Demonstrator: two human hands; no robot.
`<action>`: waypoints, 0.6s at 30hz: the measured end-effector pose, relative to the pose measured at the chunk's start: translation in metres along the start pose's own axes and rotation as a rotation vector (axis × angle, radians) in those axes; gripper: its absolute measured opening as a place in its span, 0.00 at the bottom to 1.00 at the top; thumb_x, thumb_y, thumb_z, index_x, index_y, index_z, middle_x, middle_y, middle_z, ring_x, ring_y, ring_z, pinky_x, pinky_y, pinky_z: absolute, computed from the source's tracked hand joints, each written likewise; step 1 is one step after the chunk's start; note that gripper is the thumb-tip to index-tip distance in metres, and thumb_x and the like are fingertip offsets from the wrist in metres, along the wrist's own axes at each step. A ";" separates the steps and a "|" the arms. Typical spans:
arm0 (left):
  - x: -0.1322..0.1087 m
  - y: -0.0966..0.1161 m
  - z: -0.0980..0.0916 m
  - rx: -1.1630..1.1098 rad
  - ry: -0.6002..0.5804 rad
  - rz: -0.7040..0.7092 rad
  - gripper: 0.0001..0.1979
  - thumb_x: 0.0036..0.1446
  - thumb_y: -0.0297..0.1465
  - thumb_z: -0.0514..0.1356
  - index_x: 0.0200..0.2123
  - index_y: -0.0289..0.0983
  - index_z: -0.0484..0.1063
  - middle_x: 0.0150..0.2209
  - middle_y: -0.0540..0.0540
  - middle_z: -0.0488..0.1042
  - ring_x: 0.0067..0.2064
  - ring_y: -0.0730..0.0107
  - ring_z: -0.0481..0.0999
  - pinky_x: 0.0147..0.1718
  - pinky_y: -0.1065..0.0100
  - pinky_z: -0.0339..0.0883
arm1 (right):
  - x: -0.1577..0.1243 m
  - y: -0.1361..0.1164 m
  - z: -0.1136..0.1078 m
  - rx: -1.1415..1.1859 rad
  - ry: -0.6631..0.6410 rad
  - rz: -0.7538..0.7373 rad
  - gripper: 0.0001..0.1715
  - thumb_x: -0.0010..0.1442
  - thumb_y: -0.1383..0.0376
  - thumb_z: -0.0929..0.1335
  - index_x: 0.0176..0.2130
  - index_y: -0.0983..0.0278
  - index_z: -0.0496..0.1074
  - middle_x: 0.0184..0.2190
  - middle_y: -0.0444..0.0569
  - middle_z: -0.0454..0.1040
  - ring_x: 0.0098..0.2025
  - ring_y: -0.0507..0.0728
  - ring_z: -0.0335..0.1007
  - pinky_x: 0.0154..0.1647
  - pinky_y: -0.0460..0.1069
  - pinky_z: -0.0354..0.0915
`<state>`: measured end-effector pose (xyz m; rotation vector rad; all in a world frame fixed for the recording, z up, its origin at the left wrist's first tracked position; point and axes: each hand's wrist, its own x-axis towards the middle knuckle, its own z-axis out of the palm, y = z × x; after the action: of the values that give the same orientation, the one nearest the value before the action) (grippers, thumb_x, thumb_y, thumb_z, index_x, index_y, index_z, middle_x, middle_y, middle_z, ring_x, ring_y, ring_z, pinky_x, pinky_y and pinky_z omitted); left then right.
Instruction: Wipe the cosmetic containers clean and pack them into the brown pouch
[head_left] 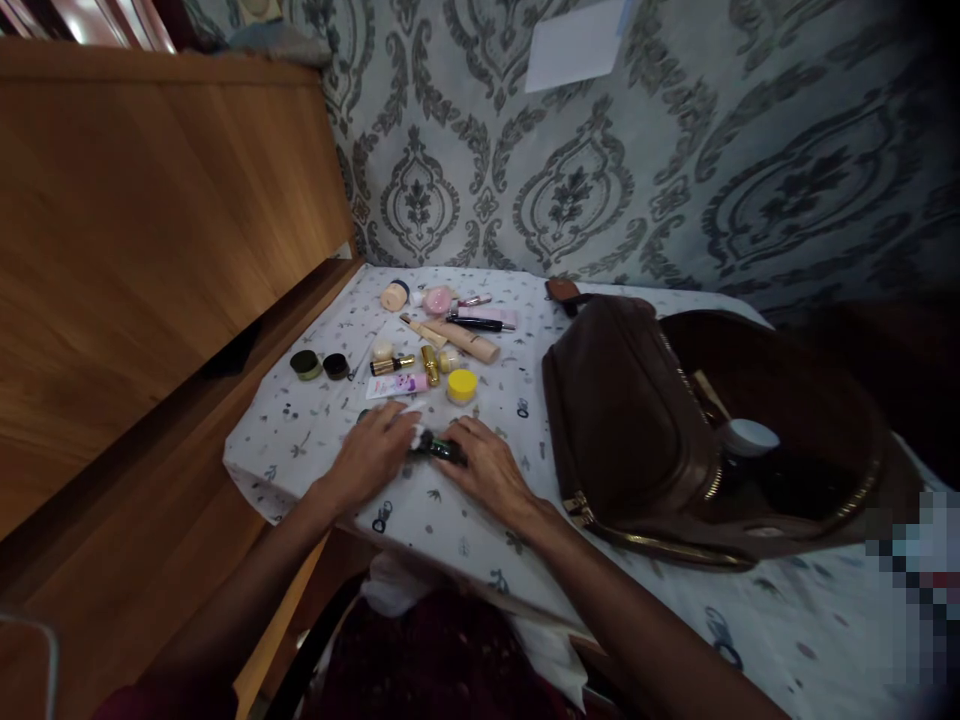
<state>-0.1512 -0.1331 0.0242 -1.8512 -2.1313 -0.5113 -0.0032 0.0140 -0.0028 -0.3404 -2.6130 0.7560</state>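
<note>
My right hand (487, 465) is closed around a small dark bottle with green on it (441, 448), lying nearly level just over the cloth. My left hand (375, 445) has its fingers curled at the bottle's pale left end; what they hold is hidden and slightly blurred. Just behind those fingers shows a bit of a dark green item (364, 415). Beyond my hands lie a white and pink tube (397, 386), a yellow-lidded jar (462, 386), a black and gold lipstick (392, 366) and a gold tube (430, 365).
Further back are a beige tube (469, 341), a black pen-like tube (480, 324), a pink round item (437, 300) and a cream jar (394, 295). Two dark-lidded jars (305, 365) sit left. An open brown bag (622, 420) stands right; a wooden cabinet (165, 190) borders the left.
</note>
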 end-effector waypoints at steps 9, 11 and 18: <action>-0.037 -0.036 -0.010 -0.125 0.085 -0.241 0.16 0.69 0.32 0.47 0.55 0.39 0.67 0.52 0.40 0.68 0.50 0.63 0.74 0.47 0.62 0.73 | 0.000 -0.004 -0.006 0.044 -0.088 -0.006 0.11 0.58 0.62 0.72 0.42 0.63 0.73 0.37 0.49 0.72 0.39 0.57 0.70 0.41 0.50 0.64; -0.038 -0.034 -0.010 -0.116 0.094 -0.241 0.16 0.69 0.32 0.47 0.55 0.38 0.67 0.53 0.40 0.68 0.52 0.62 0.74 0.48 0.61 0.73 | 0.001 -0.004 -0.007 0.086 -0.097 0.020 0.10 0.60 0.62 0.71 0.42 0.63 0.74 0.35 0.48 0.72 0.36 0.56 0.70 0.38 0.49 0.64; -0.028 -0.019 -0.010 -0.004 0.072 -0.116 0.14 0.67 0.28 0.48 0.53 0.37 0.67 0.51 0.38 0.70 0.52 0.58 0.72 0.49 0.55 0.73 | 0.003 -0.001 -0.003 0.171 -0.075 0.028 0.08 0.57 0.65 0.72 0.39 0.64 0.75 0.32 0.46 0.71 0.34 0.55 0.68 0.35 0.48 0.62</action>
<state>-0.1661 -0.1644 0.0197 -1.6913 -2.2002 -0.5990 -0.0045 0.0157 0.0004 -0.3042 -2.5937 1.0126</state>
